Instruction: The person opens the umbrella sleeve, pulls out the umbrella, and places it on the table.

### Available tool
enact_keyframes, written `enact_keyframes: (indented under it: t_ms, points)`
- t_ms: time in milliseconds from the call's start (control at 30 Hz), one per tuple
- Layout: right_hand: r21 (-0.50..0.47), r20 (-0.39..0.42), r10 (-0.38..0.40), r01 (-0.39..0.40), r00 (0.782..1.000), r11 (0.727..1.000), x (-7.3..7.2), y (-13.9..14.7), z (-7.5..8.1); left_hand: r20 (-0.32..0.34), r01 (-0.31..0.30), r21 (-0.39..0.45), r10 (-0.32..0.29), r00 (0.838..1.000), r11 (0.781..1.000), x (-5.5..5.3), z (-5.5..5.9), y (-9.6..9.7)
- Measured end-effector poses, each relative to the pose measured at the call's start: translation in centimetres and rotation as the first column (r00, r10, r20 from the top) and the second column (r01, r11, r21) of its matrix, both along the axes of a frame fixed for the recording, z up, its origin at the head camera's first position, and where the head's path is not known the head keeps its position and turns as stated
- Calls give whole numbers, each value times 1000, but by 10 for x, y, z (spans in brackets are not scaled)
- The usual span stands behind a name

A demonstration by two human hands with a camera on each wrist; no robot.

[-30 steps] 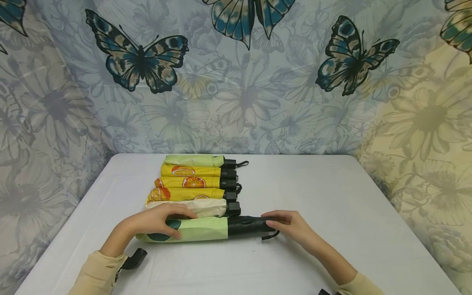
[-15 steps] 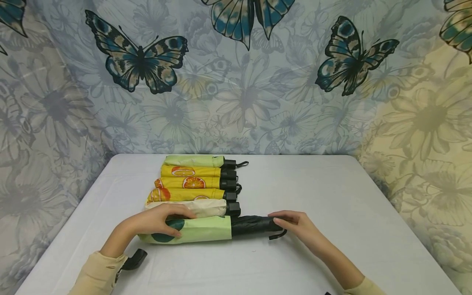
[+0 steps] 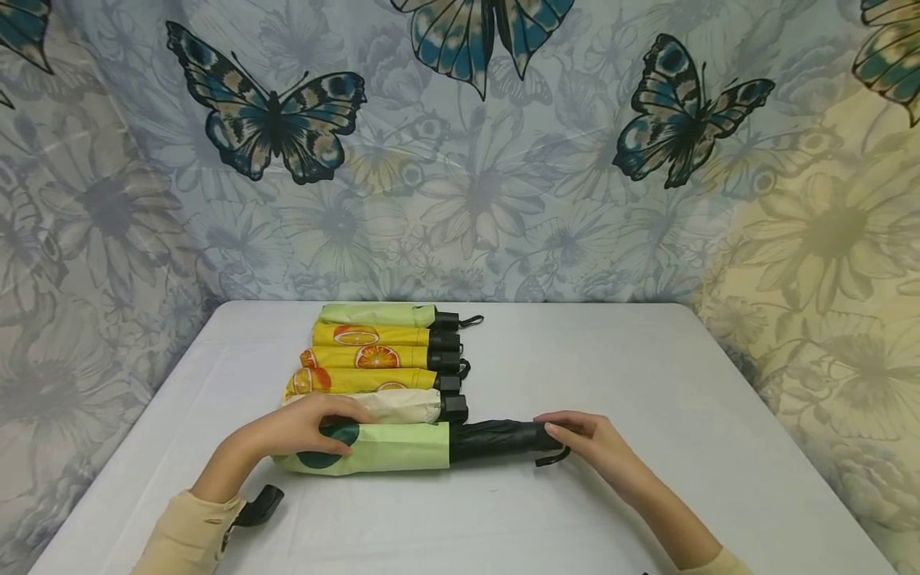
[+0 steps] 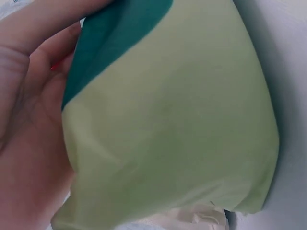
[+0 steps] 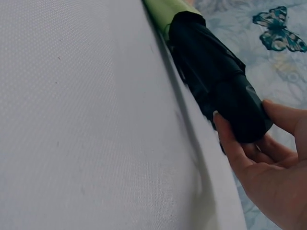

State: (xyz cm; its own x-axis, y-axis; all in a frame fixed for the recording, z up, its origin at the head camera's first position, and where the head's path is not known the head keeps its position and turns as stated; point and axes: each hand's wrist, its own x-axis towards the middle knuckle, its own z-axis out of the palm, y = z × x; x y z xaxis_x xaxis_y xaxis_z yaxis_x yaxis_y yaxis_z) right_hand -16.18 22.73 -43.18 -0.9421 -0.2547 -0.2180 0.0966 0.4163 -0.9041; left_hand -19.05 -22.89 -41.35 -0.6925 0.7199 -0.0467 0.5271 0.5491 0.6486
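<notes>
A black folded umbrella (image 3: pixel 496 441) lies crosswise near the front of the row, its left part hidden inside a light green umbrella sleeve (image 3: pixel 402 447) with dark green spots. My left hand (image 3: pixel 305 427) grips the sleeve near its left end, thumb on the near side and fingers over the far side. In the left wrist view the sleeve's closed end (image 4: pixel 172 143) looks loose and wide. At the other end, my right hand (image 3: pixel 596 447) pinches the black handle (image 5: pixel 244 112) between thumb and fingers. A black wrist strap dangles below the handle.
Behind the sleeve lie several sleeved folded umbrellas side by side: a cream one (image 3: pixel 402 406), yellow ones with orange slices (image 3: pixel 402 357) and a light green one (image 3: pixel 377 314) farthest back. Their black handles point right. They rest on a white table (image 3: pixel 683 383) before a butterfly-print cloth (image 3: pixel 481 200).
My right hand has moved right with the handle, and more of the black umbrella shows outside the sleeve. The sleeve slid slightly right while my left hand stayed nearly in place.
</notes>
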Motion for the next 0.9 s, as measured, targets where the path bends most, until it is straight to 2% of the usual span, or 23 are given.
enact_keyframes:
  t_ms: [433, 900]
  points:
    - [26, 1, -65, 64, 998, 998, 2, 15, 5, -12, -17, -3, 17, 1000, 1000, 0, 3, -1]
    - [65, -64, -145, 149, 987, 987, 6, 40, 13, -20, -10, 13, 10, 1000, 1000, -1, 0, -1]
